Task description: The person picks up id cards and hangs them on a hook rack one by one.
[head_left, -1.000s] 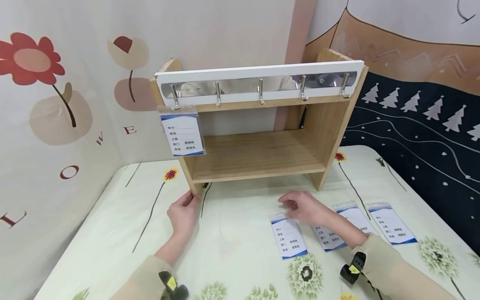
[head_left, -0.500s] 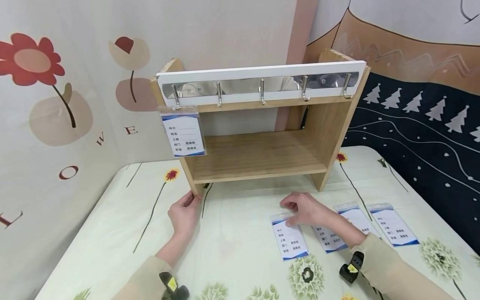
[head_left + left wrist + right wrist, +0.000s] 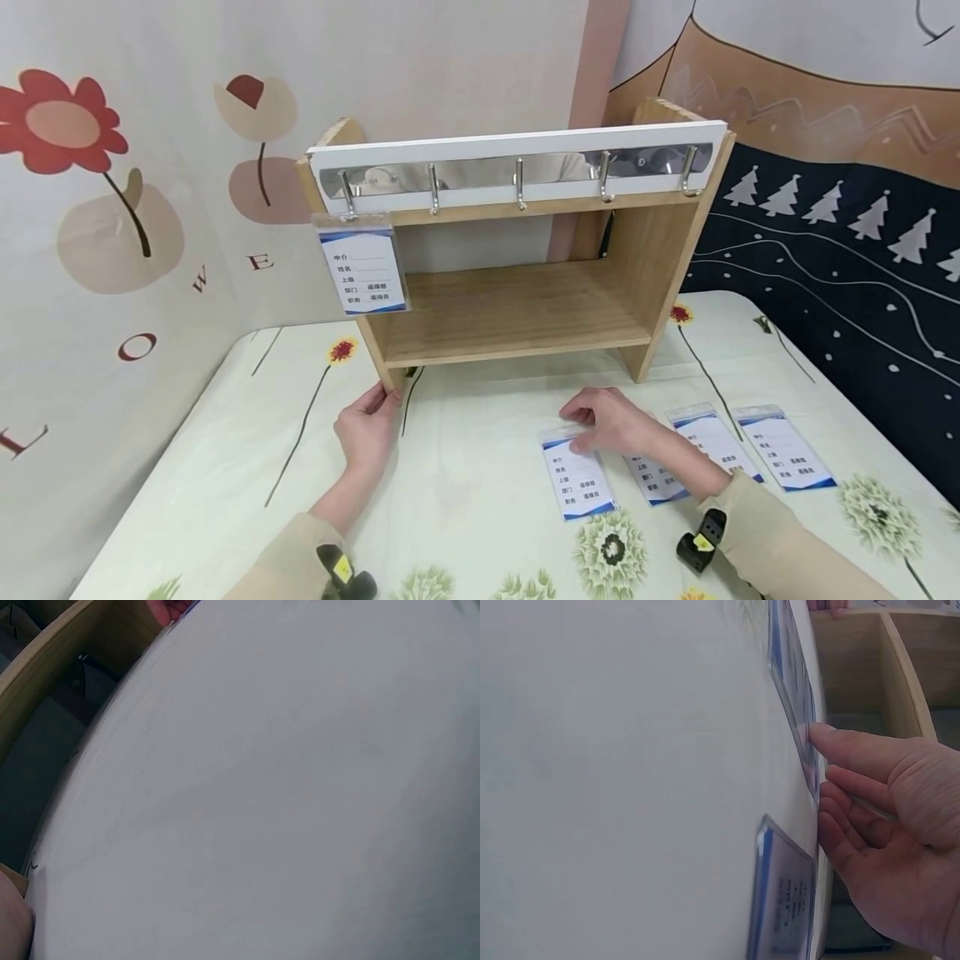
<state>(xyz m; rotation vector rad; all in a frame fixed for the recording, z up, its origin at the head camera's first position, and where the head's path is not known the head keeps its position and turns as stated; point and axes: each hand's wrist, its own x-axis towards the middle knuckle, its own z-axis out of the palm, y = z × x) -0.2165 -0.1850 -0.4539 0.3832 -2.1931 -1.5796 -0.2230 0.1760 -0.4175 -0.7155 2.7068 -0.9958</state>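
Observation:
In the head view, a wooden desktop shelf (image 3: 517, 308) stands on the table. My left hand (image 3: 367, 433) grips the foot of its left side panel between thumb and fingers. Toward the right, my right hand (image 3: 615, 423) is over the top end of a flat clear-sleeved name badge (image 3: 580, 483). The right wrist view has the thumb (image 3: 836, 739) touching that badge, while the loosely bent fingers rest past its upper edge, apart from the thumb. Another name badge (image 3: 365, 271) hangs from the leftmost metal hook (image 3: 348, 196) on the shelf's white front rail.
Right of the touched badge lie a badge partly under my right wrist (image 3: 660, 483), a middle badge (image 3: 712, 437) and an outer badge (image 3: 785, 448). Several hooks along the rail (image 3: 520, 183) carry nothing. A floral cloth (image 3: 465, 500) covers the table; printed curtains rise behind.
My right hand has shifted slightly, its thumb coming down onto the upper part of the badge. The left hand keeps its grip on the shelf foot, and the badges have not moved.

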